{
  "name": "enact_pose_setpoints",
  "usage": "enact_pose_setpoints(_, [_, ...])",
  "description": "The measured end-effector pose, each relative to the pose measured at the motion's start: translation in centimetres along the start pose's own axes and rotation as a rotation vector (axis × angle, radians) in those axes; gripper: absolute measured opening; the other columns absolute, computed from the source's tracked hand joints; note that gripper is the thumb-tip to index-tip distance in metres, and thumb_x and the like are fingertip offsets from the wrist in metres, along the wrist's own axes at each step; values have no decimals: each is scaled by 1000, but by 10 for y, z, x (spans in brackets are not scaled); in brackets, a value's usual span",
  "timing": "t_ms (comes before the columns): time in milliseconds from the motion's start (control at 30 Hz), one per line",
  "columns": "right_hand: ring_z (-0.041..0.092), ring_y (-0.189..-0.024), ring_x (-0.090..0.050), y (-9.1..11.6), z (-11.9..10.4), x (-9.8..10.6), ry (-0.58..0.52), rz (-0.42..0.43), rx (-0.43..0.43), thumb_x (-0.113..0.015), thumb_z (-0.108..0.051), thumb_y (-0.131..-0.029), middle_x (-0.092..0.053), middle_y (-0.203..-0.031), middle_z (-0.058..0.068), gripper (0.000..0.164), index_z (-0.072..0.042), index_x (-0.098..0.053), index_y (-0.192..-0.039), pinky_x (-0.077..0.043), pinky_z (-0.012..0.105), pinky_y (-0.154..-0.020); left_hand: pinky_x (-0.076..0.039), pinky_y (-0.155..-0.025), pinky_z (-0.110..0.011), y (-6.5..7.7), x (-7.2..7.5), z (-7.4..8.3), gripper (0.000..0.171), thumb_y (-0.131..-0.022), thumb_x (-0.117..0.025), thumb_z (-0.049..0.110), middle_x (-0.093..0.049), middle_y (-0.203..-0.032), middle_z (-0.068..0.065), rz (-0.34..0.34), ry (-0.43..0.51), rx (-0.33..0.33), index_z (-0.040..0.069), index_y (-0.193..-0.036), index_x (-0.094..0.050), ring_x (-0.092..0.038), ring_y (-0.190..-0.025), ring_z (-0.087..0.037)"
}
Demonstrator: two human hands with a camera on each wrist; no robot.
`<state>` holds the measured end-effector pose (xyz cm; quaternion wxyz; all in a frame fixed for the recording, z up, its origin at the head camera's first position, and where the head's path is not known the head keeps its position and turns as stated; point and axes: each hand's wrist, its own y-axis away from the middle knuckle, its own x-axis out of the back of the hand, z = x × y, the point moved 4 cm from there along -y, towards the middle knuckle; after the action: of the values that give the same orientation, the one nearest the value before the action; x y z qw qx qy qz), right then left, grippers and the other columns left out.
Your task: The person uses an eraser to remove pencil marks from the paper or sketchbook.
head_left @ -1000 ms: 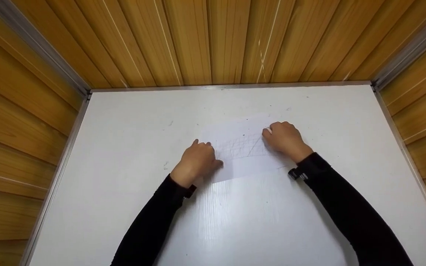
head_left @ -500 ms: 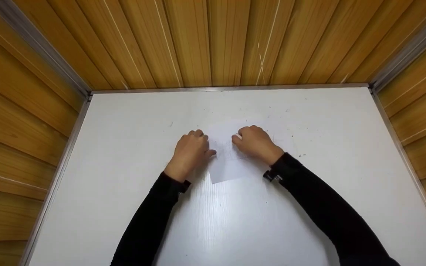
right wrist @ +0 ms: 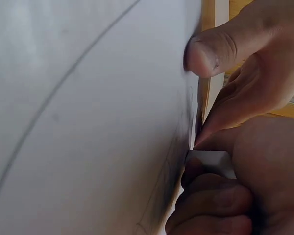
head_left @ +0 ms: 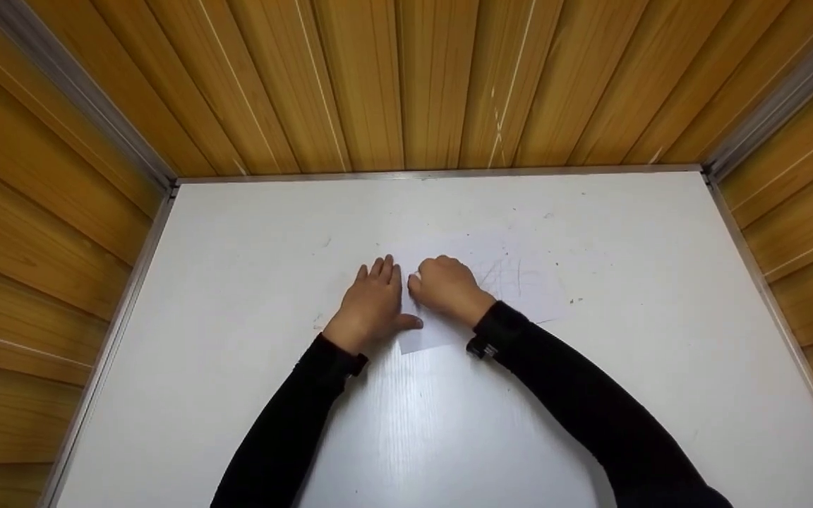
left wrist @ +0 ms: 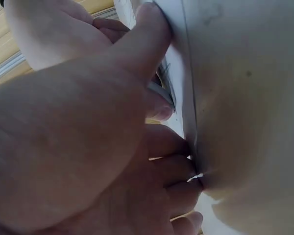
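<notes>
Grips small white block (right wrist: 215,160) in right hand (head_left: 447,283), beside left hand (head_left: 371,302) (straight-fingered), left of grey lines (head_left: 509,279) on white paper (head_left: 442,243).

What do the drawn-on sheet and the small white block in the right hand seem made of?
The drawn-on sheet looks like thin matte paper: flat, glossless, with pencil-like lines. The small white block may be eraser rubber, or plastic: plain, smooth, dull-faced.
</notes>
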<state>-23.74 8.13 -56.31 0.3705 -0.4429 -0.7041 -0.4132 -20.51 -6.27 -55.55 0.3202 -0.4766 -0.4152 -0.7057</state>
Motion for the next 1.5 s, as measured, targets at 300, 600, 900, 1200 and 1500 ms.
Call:
enact_pose_setpoints(300, [44,-105,-71,14,63,26,-63,41,-59,-52,-36,-108,-76,-112,26,47,5,-77,-109,-60,58,-95,-25,-139,-57,1,2,1,122,-93,-72,77,-28,-180,-28,-16,-95,21,-9,-170,-32,-30,-170,-41])
enact_pose_setpoints(600, [52,-127,-65,51,169,65,-115,103,-249,-45,-37,-111,-69,-136,36,58,11,-71,-130,-51,64,-112,-28,-138,-59,9,7,-7,120,-94,-74,73,-22,-182,-28,-20,-10,21,-8,-171,-29,-24,-172,-41])
enact_pose_setpoints(900, [48,-116,-66,51,168,68,-68,58,-252,-43,-35,-112,-70,-133,37,59,14,-68,-134,-53,64,-106,-29,-137,-59,9,-2,-9,119,-96,-72,72,-18,-183,-27,-35,35,11,-8,-172,-25,-20,-172,-41])
enact_pose_setpoints(1200, [45,-111,-71,24,85,48,-44,12,-112,-46,-36,-114,-75,-117,29,52,8,-75,-119,-57,60,-103,-30,-137,-58,4,-5,-8,120,-96,-70,74,-19,-183,-27,-42,8,17,-8,-172,-25,-21,-172,-41])
enact_pose_setpoints(1500, [40,-108,-75,-1,-9,12,38,-34,-2,-50,-36,-113,-78,-115,22,46,-1,-79,-108,-64,56,-91,-31,-136,-60,4,-5,-2,116,-98,-70,71,-21,-182,-29,-21,25,-12,-8,-171,-27,-22,-172,-42])
